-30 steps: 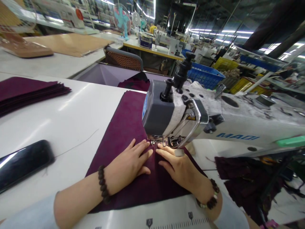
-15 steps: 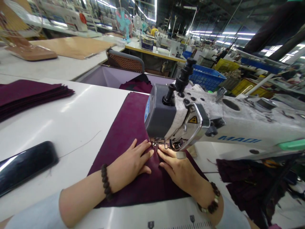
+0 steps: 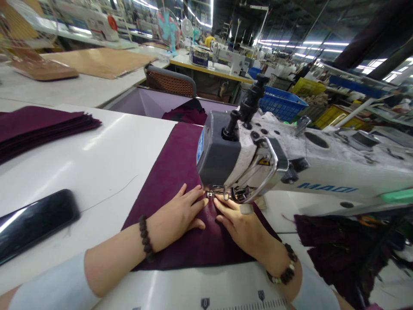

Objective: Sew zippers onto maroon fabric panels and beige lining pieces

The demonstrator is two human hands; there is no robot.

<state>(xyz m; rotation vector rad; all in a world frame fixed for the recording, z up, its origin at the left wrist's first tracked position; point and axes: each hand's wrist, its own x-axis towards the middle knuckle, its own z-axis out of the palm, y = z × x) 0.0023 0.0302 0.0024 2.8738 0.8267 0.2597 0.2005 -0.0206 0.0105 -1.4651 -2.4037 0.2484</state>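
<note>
A dark purple fabric panel (image 3: pixel 167 165) lies under the head of a sewing machine (image 3: pixel 219 146). Flat on the cloth, left of the presser foot (image 3: pixel 210 194), rests my left hand (image 3: pixel 180 212) with its fingers spread. My right hand (image 3: pixel 243 224) presses on the same panel just right of the foot, fingers stretched out and their tips close to it. Something pale is wrapped around one right finger. The needle point is too small to make out, and the machine head covers part of the cloth.
On the left are a stack of purple panels (image 3: pixel 41 129) and a black phone (image 3: pixel 38 221). A loose thread (image 3: pixel 111 196) trails near the phone. Dark cloth pieces (image 3: pixel 338 254) lie at the right. Behind the table stand a chair (image 3: pixel 171 82) and a blue crate (image 3: pixel 280 103).
The panel's near edge has shifted a little away from me, further under the machine. Both hands keep nearly the same place beside the presser foot.
</note>
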